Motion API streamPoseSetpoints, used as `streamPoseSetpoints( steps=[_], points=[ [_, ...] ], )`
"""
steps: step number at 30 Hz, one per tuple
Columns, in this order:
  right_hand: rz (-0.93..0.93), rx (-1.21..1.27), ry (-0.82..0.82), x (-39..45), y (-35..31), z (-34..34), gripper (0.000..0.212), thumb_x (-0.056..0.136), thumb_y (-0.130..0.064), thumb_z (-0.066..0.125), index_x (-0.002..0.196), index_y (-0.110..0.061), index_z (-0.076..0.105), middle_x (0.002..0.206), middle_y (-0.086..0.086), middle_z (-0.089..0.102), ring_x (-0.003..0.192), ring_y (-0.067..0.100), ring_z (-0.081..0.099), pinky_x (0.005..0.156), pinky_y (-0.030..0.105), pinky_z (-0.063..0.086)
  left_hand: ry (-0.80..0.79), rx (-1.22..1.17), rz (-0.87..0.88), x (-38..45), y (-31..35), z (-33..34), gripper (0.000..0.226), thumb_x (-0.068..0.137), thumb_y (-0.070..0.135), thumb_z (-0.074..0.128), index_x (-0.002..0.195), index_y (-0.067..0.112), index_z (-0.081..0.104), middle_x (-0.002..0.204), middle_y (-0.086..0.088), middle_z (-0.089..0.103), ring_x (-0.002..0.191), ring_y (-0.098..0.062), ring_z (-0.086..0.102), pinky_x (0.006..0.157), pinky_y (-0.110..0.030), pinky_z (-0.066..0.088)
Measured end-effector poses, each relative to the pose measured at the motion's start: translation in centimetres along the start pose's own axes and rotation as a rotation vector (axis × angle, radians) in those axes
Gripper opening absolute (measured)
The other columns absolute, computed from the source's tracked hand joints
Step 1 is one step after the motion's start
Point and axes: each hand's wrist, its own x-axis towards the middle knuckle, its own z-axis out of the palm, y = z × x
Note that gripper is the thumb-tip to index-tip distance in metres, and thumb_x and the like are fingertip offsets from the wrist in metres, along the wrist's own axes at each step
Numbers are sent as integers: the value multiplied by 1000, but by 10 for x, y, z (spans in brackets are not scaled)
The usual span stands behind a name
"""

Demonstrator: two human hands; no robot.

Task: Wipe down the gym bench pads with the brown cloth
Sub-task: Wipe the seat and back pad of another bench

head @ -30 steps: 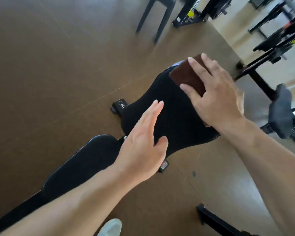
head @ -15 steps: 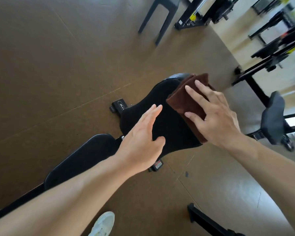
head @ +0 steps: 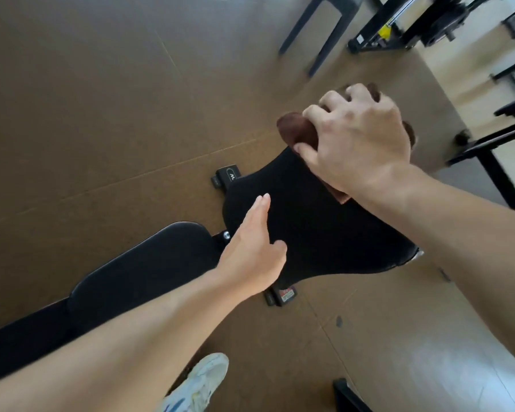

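Observation:
A black gym bench lies below me with a wide seat pad (head: 315, 227) and a longer back pad (head: 143, 269) running to the lower left. My right hand (head: 360, 141) is closed around the bunched brown cloth (head: 296, 129) at the far narrow end of the seat pad, hiding most of the cloth. A corner of the cloth shows under my wrist. My left hand (head: 253, 251) rests flat, fingers together, on the near left edge of the seat pad and holds nothing.
The floor (head: 101, 114) is brown rubber matting. A black stool (head: 318, 28) stands at the top, with black machine frames (head: 422, 22) and racks at the top right. Another black frame leg (head: 348, 394) sits at the bottom. My white shoe (head: 199, 385) is beside the bench.
My right hand has gone from lying flat on the cloth to gripping it bunched, and has slid toward the far tip of the seat pad. My left hand has stayed in place.

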Motion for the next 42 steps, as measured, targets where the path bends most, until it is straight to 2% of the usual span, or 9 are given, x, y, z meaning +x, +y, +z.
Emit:
streamPoseSetpoints(
  steps=[4,7,11,16,20,28,36,39,42],
  points=[
    [-484,-330,-77,-19,-61,64,57,107,-48,31,154,-21,48,168,15,35,159,43,17,122,73,-4,43,62,-48,-12,-41,-8,86,101,12,56,161,42,2,169,22,5,156,-6,13,125,-36,24],
    [-819,-371,-371,-75,-117,134,61,110,-41,30,164,-15,27,175,19,10,160,47,-2,118,75,-12,91,15,-112,-21,-60,-27,84,101,15,59,161,42,7,169,17,15,149,-21,37,120,-45,37],
    [-998,-455,-540,-123,-136,163,63,110,-38,31,165,-9,22,174,20,9,160,47,-3,113,76,-18,139,25,-157,-32,-78,-49,83,101,20,61,161,41,8,169,15,17,145,-23,44,117,-47,41],
    [-743,-366,-274,-6,-130,121,57,109,-35,30,161,-12,34,172,17,22,161,45,6,119,76,-8,184,12,-183,-32,-77,-45,80,102,22,58,161,41,8,169,20,14,152,-12,30,123,-44,32],
    [-530,-313,-320,55,-149,115,48,109,-35,32,151,-17,50,160,19,43,154,47,27,119,76,20,237,-3,-181,-25,-79,-43,78,102,23,59,161,41,11,168,20,16,154,-4,20,124,-38,28],
    [-939,-299,-470,-53,-213,220,50,110,-32,35,156,-16,45,170,17,30,162,38,8,125,63,12,259,-25,-286,-25,-122,-53,74,101,27,62,158,47,19,164,16,28,139,-19,48,117,-42,41],
    [-1128,-471,-495,-151,-150,198,59,104,-32,55,157,-11,42,171,20,22,160,45,4,124,68,5,178,-15,-277,-46,-92,-49,71,100,30,63,157,46,25,163,13,33,150,-7,29,117,-34,34],
    [-912,-212,-478,-137,-94,134,57,95,-32,69,148,-12,56,163,18,43,157,39,26,121,55,31,145,40,-209,-51,-51,-60,67,101,31,61,158,43,27,160,14,37,140,-9,46,108,-30,43],
    [-562,67,-90,-124,-23,59,46,87,-24,57,127,-10,75,142,17,65,143,38,52,114,55,37,105,62,-109,-51,-4,-66,66,104,27,57,158,46,24,154,25,34,128,-5,57,99,-21,49]
  ],
)
